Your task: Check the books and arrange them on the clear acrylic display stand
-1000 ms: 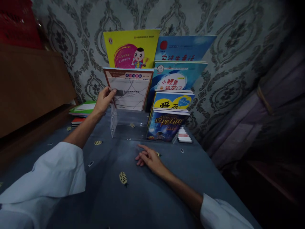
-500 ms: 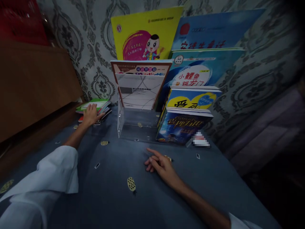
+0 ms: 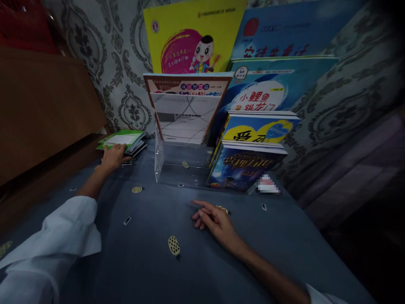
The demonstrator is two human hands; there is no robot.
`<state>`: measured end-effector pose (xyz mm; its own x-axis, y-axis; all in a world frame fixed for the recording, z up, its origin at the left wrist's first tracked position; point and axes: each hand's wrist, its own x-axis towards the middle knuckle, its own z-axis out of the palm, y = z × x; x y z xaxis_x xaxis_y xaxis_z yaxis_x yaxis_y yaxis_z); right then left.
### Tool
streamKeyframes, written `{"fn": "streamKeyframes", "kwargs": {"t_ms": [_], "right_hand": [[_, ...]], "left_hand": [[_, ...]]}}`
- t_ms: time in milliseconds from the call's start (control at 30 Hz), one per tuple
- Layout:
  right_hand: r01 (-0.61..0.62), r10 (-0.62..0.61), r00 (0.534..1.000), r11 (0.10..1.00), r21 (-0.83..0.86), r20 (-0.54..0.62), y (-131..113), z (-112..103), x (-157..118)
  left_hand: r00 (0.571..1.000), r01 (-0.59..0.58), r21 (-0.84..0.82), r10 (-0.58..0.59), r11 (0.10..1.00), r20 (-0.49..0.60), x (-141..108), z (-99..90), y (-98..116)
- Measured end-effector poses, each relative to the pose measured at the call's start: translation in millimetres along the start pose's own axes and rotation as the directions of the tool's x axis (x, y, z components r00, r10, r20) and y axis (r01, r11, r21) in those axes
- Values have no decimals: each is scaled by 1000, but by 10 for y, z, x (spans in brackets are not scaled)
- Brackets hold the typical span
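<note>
My left hand [image 3: 114,158] rests at the near edge of a small stack of books at the far left of the table, thumb apart from the fingers. On top of that stack lies a green book [image 3: 131,137] with a pale panel; dark-edged books show beneath it. Over the middle of the table is my right hand [image 3: 213,217], index finger stretched out, the others loosely bent, holding nothing. Beyond it stands a clear acrylic rack [image 3: 158,162]. A grey-white booklet [image 3: 190,116] leans in its left column, and a dark blue book [image 3: 243,169] fronts the right column.
Behind these are a yellow book [image 3: 177,25], a brown-framed book [image 3: 152,84], and blue books [image 3: 284,29] against patterned wallpaper [image 3: 133,107]. A wooden cabinet [image 3: 47,109] borders the left side. The blue tablecloth [image 3: 142,261] has pineapple prints. Something blurred out [image 3: 268,185] sits beside the rack.
My left hand has slid from the top of the green book to the stack's near edge. My right hand has hardly moved. The view has shifted slightly.
</note>
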<state>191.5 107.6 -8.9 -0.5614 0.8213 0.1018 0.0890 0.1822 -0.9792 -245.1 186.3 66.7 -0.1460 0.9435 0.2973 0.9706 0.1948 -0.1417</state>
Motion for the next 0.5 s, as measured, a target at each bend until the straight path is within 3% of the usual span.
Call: {"fn": "streamKeyframes", "kwargs": {"t_ms": [167,500], "right_hand": [[-2,2,1000,1000,-2,4,-6,-1,-3],[18,-19,1000,1000,7,15,92,-16,21]], "left_hand": [[998,-59,103,58,993,6,-48,-69,-30],[996,-94,116,92,989,21,-182,-193,88]]}}
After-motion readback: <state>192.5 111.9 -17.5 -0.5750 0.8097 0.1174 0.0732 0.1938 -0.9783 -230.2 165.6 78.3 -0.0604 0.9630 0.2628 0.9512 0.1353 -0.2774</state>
